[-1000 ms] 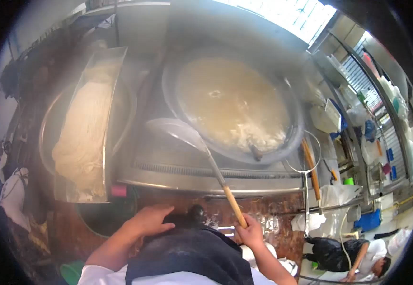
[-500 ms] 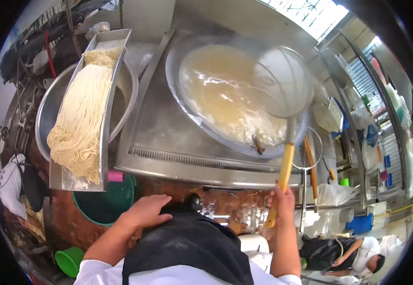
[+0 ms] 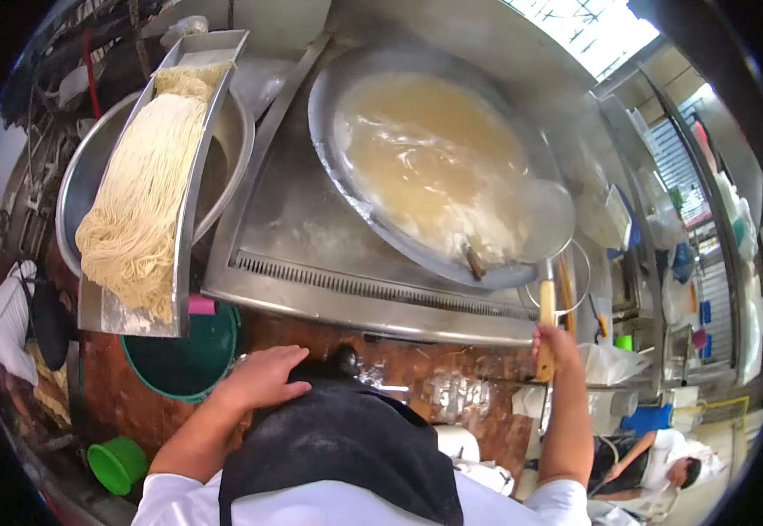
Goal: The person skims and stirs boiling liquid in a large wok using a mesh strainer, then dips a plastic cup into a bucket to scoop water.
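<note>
My right hand [image 3: 559,346] grips the wooden handle of a round mesh strainer [image 3: 545,219]. The strainer's mesh head is over the right rim of a big wok [image 3: 333,180] of cloudy, bubbling liquid [image 3: 434,131]. A dark, stick-like piece [image 3: 474,261] sits in the wok at its near edge. My left hand [image 3: 269,375] holds nothing, its fingers stretched out beside my black apron [image 3: 338,447]. Beyond it, a sloping metal trough [image 3: 184,219] bears a long heap of pale noodles [image 3: 145,193], propped across a large metal basin [image 3: 248,140].
The steel stove top [image 3: 285,210] surrounds the wok. Another ring-shaped strainer [image 3: 585,272] stands at its right corner. A dark green tub [image 3: 175,355] and a bright green bucket [image 3: 118,465] are on the floor at left. Other people [image 3: 662,465] are at lower right and far left.
My right hand has moved right, lowering the strainer from above the wok's far right side to its right rim. My left hand stays about where it was, and the view has shifted slightly.
</note>
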A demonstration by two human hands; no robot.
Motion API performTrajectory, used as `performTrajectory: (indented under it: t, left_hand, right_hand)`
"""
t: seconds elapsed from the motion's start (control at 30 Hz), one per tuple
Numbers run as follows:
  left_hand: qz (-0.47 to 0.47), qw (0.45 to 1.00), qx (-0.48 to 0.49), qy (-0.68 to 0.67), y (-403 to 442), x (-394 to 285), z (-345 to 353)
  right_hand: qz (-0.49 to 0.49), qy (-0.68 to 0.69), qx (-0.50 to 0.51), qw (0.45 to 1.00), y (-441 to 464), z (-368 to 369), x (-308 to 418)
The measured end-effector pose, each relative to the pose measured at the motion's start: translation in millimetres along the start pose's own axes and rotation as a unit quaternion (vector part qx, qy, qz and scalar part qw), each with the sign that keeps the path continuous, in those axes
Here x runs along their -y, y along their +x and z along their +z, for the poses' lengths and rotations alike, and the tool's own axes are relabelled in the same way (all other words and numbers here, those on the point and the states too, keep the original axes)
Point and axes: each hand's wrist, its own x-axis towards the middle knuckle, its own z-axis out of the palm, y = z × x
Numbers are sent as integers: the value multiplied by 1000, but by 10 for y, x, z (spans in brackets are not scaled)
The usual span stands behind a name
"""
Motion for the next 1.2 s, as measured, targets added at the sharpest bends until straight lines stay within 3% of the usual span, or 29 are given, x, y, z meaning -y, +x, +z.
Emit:
performTrajectory:
  t: [0.2,0.6,0.77,1.03,1.2]
  left_hand:
    - [10,1000,11,7,59,-4,55]
    - [-4,1000,13,0,24,-55,24]
    - [-15,1000,23,-4,15,-90,40]
    - [23,999,27,4,86,-83,86]
    - [6,999,32,-1,24,-14,124]
  right_hand:
    - [94,148,187,967,-107,201,69]
    - [65,11,197,978,-525,701,233]
    - [52,-38,195,979,-882,1263,61]
    - [39,35,267,962,-1064,1882,-78]
    - [-15,-43,212,976,-1362,1849,-342]
